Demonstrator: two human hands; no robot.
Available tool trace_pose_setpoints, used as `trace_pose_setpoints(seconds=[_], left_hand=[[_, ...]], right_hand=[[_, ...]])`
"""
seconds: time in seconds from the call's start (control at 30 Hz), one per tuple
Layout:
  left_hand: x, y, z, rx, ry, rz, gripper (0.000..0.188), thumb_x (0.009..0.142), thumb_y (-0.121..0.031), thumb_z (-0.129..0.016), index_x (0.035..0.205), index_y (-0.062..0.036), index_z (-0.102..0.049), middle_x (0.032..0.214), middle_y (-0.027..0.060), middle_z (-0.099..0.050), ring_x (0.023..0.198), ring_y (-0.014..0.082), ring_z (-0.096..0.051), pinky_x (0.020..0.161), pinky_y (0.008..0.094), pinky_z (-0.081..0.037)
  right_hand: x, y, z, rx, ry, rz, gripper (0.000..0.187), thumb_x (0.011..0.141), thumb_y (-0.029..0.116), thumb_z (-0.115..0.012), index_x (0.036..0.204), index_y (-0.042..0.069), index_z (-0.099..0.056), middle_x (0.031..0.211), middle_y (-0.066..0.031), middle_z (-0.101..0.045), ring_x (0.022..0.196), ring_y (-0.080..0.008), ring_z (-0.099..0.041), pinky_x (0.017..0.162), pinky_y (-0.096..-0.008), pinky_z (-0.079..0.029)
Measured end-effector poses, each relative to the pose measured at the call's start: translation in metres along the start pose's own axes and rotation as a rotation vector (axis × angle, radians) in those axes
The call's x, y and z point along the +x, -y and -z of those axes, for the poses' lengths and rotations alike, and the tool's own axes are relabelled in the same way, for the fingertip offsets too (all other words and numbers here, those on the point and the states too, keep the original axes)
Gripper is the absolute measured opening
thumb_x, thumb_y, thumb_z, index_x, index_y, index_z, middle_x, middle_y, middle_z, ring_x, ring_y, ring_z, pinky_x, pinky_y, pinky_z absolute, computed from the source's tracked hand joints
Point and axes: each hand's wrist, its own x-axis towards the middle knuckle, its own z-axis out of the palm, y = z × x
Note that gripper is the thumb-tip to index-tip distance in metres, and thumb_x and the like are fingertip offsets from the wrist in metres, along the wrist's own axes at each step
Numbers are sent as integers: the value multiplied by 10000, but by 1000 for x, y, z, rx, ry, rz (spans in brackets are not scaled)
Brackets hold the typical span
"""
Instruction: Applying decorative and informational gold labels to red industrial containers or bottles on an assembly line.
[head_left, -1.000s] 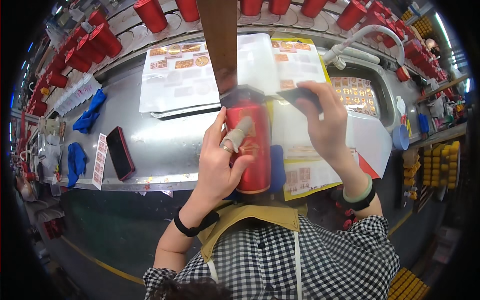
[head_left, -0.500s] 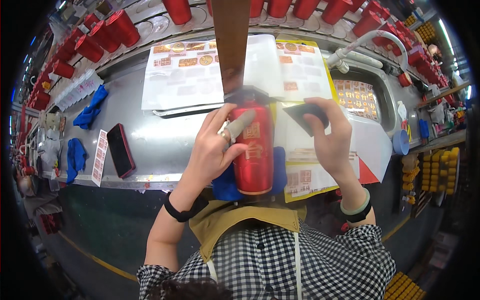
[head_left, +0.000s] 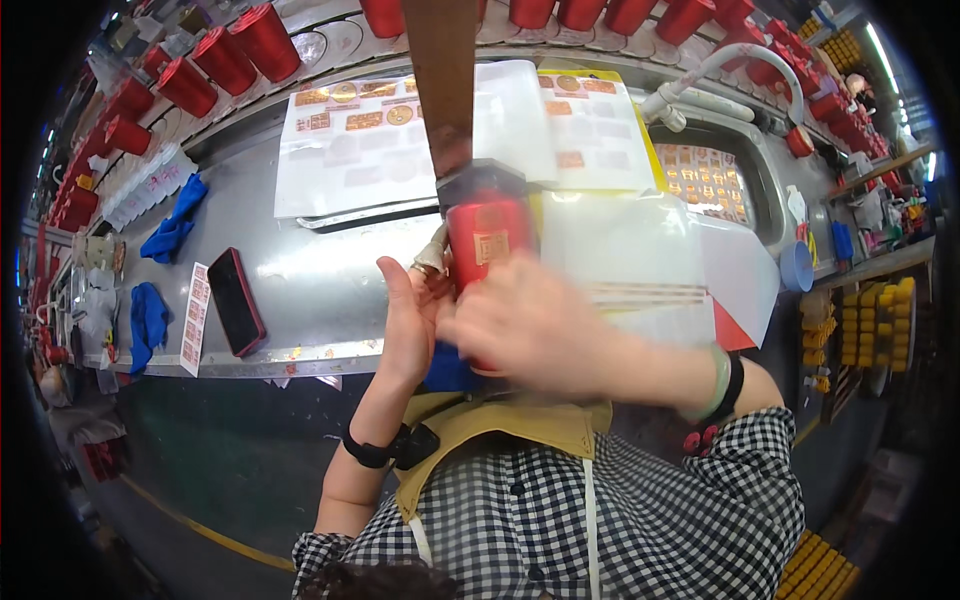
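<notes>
A red metallic bottle with a gold square mark lies in front of me, its dark end against a dark block beneath a brown upright bar. My left hand is beside the bottle's left side, thumb stretched out and palm turned up. Its fingers are at the bottle's edge, one wearing a pale finger cot. Smeared by motion, my right hand crosses over the lower bottle, hiding much of it. Whether the dark flat scraper is still in that hand cannot be seen. A blue cloth lies under the bottle.
Sheets of gold stickers lie behind on the steel table. A phone, a sticker strip and blue cloths are at left. A sink with a faucet stands right. Red canisters line the far conveyor.
My right hand has swept left over the bottle. The bottle has turned, showing a square mark in place of large gold characters. My left hand has rolled palm up, its fingers off the bottle's top.
</notes>
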Motion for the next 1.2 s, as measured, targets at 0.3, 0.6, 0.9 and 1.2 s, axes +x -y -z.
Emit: trace_pose_setpoints(seconds=[0.3, 0.6, 0.9, 1.2], left_hand=[[6, 2, -1, 98, 22, 55, 1087, 982, -838, -94, 1556, 32, -401, 1451, 150, -591, 1353, 240, -552, 1157, 385, -405], [2, -1, -5, 63, 13, 40, 1053, 1001, -814, -95, 1564, 29, -380, 1432, 169, -597, 1327, 233, -570, 1162, 406, -409], [-9, -18, -15, 87, -28, -2, 1136, 958, -867, -72, 1602, 30, -336, 1514, 161, -544, 1398, 273, -508, 1202, 439, -344], [-6, -9, -10, 49, 2, 46, 1128, 960, -863, -80, 1609, 33, -301, 1548, 199, -488, 1432, 287, -472, 1222, 434, -326]], right_hand=[[-42, -44, -6, 46, -226, 160, 130, 828, 192, -738, 958, 192, -733, 1016, 74, -714, 810, -162, -590, 796, -328, -505], [-24, -74, 6, -247, -344, -61, 218, 816, 144, -758, 1029, 182, -735, 1030, 34, -746, 810, -176, -601, 785, -355, -458], [10, -53, -5, -89, -162, -83, 268, 808, 176, -680, 1072, 130, -694, 896, -2, -642, 827, -206, -611, 771, -353, -466], [-38, -24, -15, -4, -275, 273, 207, 805, 181, -716, 1010, 172, -696, 975, 38, -629, 810, -176, -533, 747, -333, -503]])
